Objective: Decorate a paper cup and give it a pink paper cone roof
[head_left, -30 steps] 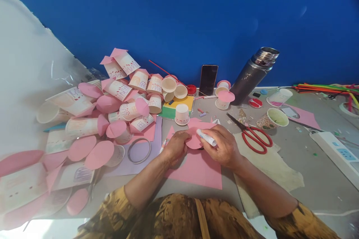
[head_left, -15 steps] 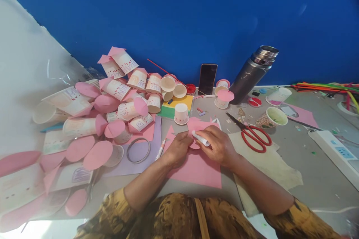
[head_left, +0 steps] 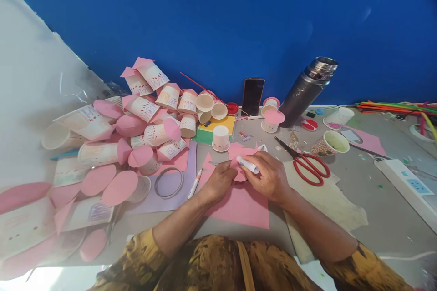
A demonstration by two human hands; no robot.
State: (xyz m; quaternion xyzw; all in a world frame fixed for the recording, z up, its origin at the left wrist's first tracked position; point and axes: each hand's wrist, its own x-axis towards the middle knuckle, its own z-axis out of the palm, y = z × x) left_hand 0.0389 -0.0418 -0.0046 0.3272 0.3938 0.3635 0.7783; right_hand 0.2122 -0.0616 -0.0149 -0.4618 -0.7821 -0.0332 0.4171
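The left hand [head_left: 220, 181] pinched the edge of a round pink paper piece [head_left: 239, 176]. The right hand [head_left: 269, 175] held a white tube [head_left: 248, 164] with its fingers curled around it. The tube was tilted, and its tip was right at the round piece, but I can't tell if they touched. The round piece was up between the two hands, over a big flat pink paper sheet [head_left: 242, 211] on the grey surface [head_left: 355, 182]. Just behind sat a small white paper cup [head_left: 221, 138], upside down. Red-handled metal scissors [head_left: 310, 169] lay open near the right hand.
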